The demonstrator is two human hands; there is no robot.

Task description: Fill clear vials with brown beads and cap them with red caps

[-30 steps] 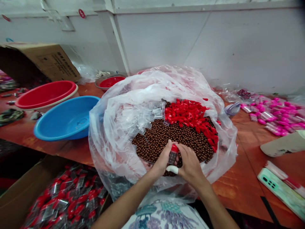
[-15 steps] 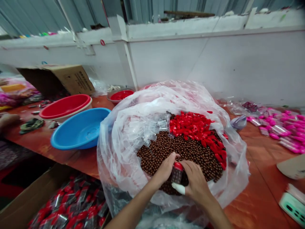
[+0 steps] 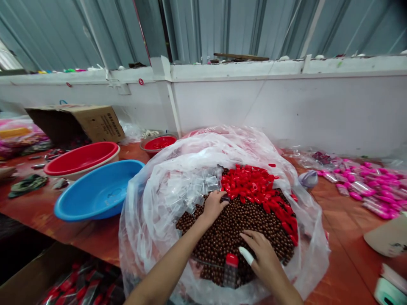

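Small round brown balls (image 3: pixel 235 220) fill a large basin-shaped heap lined with a translucent plastic bag (image 3: pixel 136 220). On the balls lie clear plastic containers (image 3: pixel 184 186) at the left and red caps (image 3: pixel 251 182) at the back right. My left hand (image 3: pixel 213 208) reaches to the edge of the containers, fingertips closed around a small dark-looking piece I cannot make out. My right hand (image 3: pixel 263 254), a white cover on its thumb, is open above the balls with fingers apart. Just left of it, a filled clear bottle with a red cap (image 3: pixel 231 270) sits apart from both hands.
A blue basin (image 3: pixel 98 190) and a red basin (image 3: pixel 82 159) stand at left, a cardboard box (image 3: pixel 95 123) behind. Below left, a carton holds red-capped bottles (image 3: pixel 85 284). Pink-capped bottles (image 3: pixel 365 182) lie at right, near a phone (image 3: pixel 391 286). A white wall (image 3: pixel 254 101) closes the back.
Both hands have parted from the red-capped bottle, which now rests at the near edge of the balls. My left hand has moved forward to the clear containers; the view has tilted up.
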